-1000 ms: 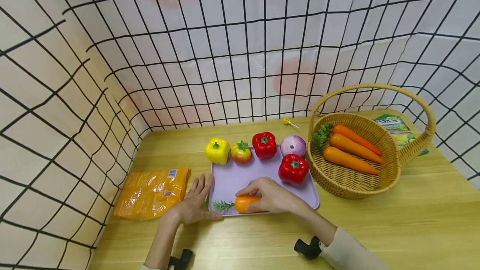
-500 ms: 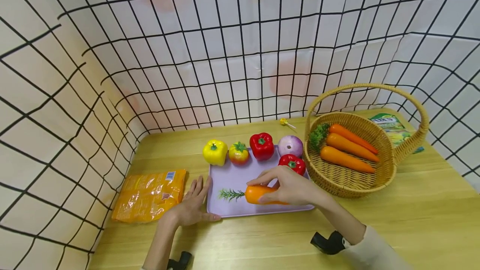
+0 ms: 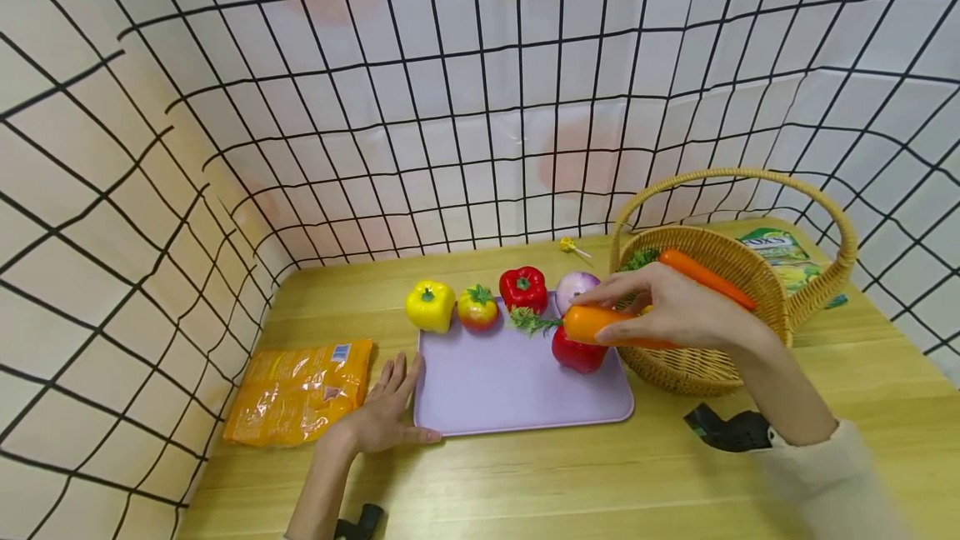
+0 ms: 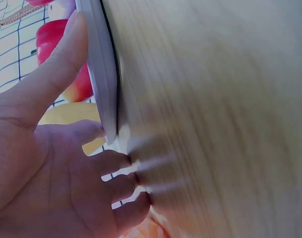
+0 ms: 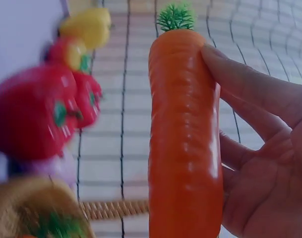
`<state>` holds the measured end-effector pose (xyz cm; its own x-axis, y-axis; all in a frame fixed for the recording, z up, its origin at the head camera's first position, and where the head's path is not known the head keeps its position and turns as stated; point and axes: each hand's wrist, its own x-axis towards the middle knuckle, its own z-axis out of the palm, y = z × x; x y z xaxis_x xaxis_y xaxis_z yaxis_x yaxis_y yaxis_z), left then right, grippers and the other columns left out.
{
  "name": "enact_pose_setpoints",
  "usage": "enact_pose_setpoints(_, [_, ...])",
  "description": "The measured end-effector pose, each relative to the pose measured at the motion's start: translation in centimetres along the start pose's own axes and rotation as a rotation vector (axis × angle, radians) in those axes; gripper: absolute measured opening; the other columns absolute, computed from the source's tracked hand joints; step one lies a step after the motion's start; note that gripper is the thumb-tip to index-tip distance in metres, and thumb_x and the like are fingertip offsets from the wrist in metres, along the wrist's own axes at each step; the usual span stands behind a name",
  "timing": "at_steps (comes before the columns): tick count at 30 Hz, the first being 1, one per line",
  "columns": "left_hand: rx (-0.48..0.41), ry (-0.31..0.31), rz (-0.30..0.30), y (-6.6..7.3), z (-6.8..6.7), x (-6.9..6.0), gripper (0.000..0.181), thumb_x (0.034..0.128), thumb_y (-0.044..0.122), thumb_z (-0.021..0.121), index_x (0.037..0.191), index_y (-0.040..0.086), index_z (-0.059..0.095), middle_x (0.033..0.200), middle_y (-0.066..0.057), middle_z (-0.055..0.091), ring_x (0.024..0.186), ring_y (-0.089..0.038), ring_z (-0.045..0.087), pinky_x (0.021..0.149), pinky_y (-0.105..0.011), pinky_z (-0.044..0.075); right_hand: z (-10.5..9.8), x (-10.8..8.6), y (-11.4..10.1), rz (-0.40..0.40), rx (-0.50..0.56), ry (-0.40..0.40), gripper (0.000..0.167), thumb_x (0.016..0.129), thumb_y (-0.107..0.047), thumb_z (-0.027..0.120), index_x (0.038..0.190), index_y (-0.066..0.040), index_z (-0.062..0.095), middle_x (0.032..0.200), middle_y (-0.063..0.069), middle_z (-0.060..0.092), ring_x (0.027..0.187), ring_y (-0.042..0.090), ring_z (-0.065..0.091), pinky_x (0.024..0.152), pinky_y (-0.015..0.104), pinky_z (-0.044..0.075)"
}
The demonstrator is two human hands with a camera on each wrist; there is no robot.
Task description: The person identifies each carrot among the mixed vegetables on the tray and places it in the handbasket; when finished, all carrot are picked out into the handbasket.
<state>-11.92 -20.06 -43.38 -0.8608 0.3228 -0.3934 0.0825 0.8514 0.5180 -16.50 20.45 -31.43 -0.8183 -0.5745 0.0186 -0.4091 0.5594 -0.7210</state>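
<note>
My right hand [image 3: 675, 307] grips an orange carrot [image 3: 588, 324] with a green leafy top. It holds the carrot in the air over the right end of the lilac tray [image 3: 495, 390] and the near rim of the wicker basket [image 3: 667, 369]. In the right wrist view, thumb and fingers pinch the carrot [image 5: 183, 129] along one side. My left hand [image 3: 382, 415] rests at the tray's left edge, fingers spread, thumb at the front corner. A red bell pepper [image 3: 576, 355] lies on the tray, partly behind the carrot. Another carrot [image 3: 708, 277] shows inside the basket; others are hidden by my hand.
Along the tray's back edge sit a yellow pepper [image 3: 430, 307], a tomato [image 3: 477, 311], a red pepper [image 3: 523, 290] and a purple onion [image 3: 573, 286]. An orange packet [image 3: 300, 394] lies left, a green packet [image 3: 780, 250] behind the basket. A lollipop [image 3: 567, 245] lies near the grid wall.
My right hand has lifted the carrot off the front of the tray and carried it right and back to the basket's side. The left hand has stayed at the tray's edge.
</note>
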Motion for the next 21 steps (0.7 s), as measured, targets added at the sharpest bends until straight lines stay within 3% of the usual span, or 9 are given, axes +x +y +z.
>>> enact_pose_setpoints(5, [-0.007,0.002,0.008,0.0,0.0,-0.1,0.123,0.0846,0.050,0.082,0.167,0.007,0.002,0.171,-0.028,-0.011,0.158,-0.051,-0.008,0.125,-0.072,0.010,-3.0,-1.0,1.6,0.061,-0.021,0.053,0.041,0.089,-0.028,0.083,0.129,-0.024,0.075,0.127,0.007,0.073,0.098,0.020,0.065,0.079,0.024,0.058])
enact_pose_setpoints(8, [-0.009,0.002,0.008,0.0,0.0,-0.1,0.123,0.0846,0.050,0.082,0.167,0.007,0.002,0.170,-0.028,-0.011,0.158,-0.051,-0.008,0.124,-0.072,0.010,-4.7,-1.5,2.8,0.130,-0.085,0.083,0.043,0.089,-0.031,0.083,0.131,-0.025,0.074,0.131,0.010,0.072,0.099,0.020,0.061,0.077,0.023,0.054])
enact_pose_setpoints(12, [-0.007,0.001,0.005,0.1,0.0,-0.1,0.122,0.0847,0.050,0.082,0.167,0.007,0.002,0.170,-0.028,-0.010,0.158,-0.051,-0.008,0.124,-0.072,0.010,-6.6,-1.9,4.8,0.186,-0.128,0.104,0.043,0.089,-0.031,0.083,0.131,-0.024,0.074,0.135,0.012,0.070,0.105,0.010,0.059,0.082,0.020,0.051])
enact_pose_setpoints(16, [-0.006,0.002,0.006,0.1,0.0,-0.1,0.122,0.0847,0.049,0.082,0.167,0.007,0.002,0.170,-0.028,-0.010,0.158,-0.051,-0.008,0.125,-0.072,0.010,-8.0,-2.0,6.8,0.211,-0.142,0.111,0.042,0.089,-0.031,0.083,0.129,-0.025,0.075,0.141,0.015,0.067,0.125,0.021,0.061,0.101,0.047,0.052])
enact_pose_setpoints(19, [-0.005,0.003,0.007,0.0,0.0,-0.1,0.122,0.0847,0.050,0.082,0.167,0.007,0.002,0.171,-0.028,-0.010,0.158,-0.050,-0.008,0.125,-0.072,0.010,-8.7,-1.7,8.0,0.248,-0.145,0.104,0.045,0.088,-0.033,0.084,0.131,-0.024,0.074,0.145,0.018,0.064,0.137,0.044,0.052,0.103,0.071,0.041])
enact_pose_setpoints(21, [-0.005,0.003,0.006,0.0,0.0,0.0,0.122,0.0847,0.050,0.082,0.167,0.007,0.002,0.171,-0.028,-0.010,0.158,-0.050,-0.008,0.125,-0.072,0.010,-9.1,-1.5,8.8,0.276,-0.131,0.095,0.048,0.088,-0.033,0.084,0.133,-0.020,0.072,0.146,0.020,0.062,0.138,0.046,0.050,0.104,0.072,0.040])
